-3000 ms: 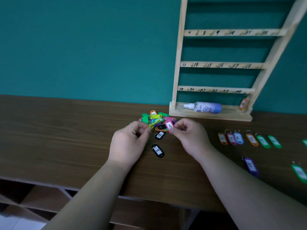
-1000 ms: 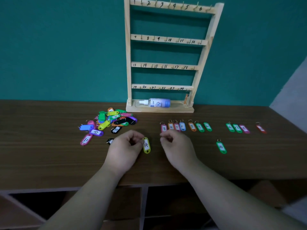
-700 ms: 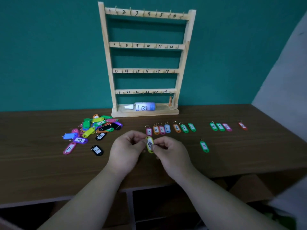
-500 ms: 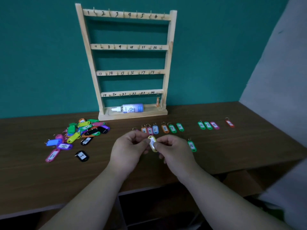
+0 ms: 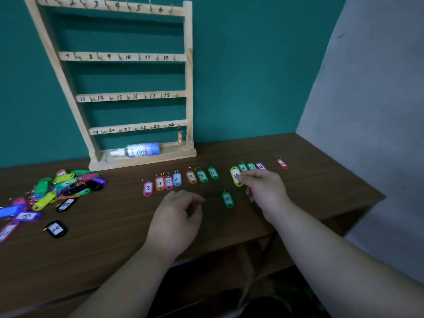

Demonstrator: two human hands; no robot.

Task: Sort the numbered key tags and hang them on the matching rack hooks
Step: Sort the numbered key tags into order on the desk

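My right hand (image 5: 263,189) pinches a yellow tag numbered 14 (image 5: 235,176) just left of the green 16 tag (image 5: 243,167), low over the table. My left hand (image 5: 176,214) hovers near the table's front with fingers loosely curled and holds nothing. A sorted row of tags runs from the pink 3 (image 5: 148,188) to a green tag (image 5: 213,173). A green 10 tag (image 5: 227,199) lies alone between my hands. An unsorted pile of tags (image 5: 66,184) lies at the left. The wooden rack (image 5: 128,97) stands at the back with an orange tag (image 5: 180,138) on hook 24.
A spray bottle (image 5: 140,150) lies on the rack's base. A red tag (image 5: 282,163) lies at the far right of the brown table (image 5: 114,237). A black tag (image 5: 56,228) and a purple 13 tag (image 5: 26,216) lie loose at the left. A grey wall stands at the right.
The yellow 14 tag passed from my left hand to my right, which carried it right to the sorted row beside the 16 tag. My left hand let go and drew back.
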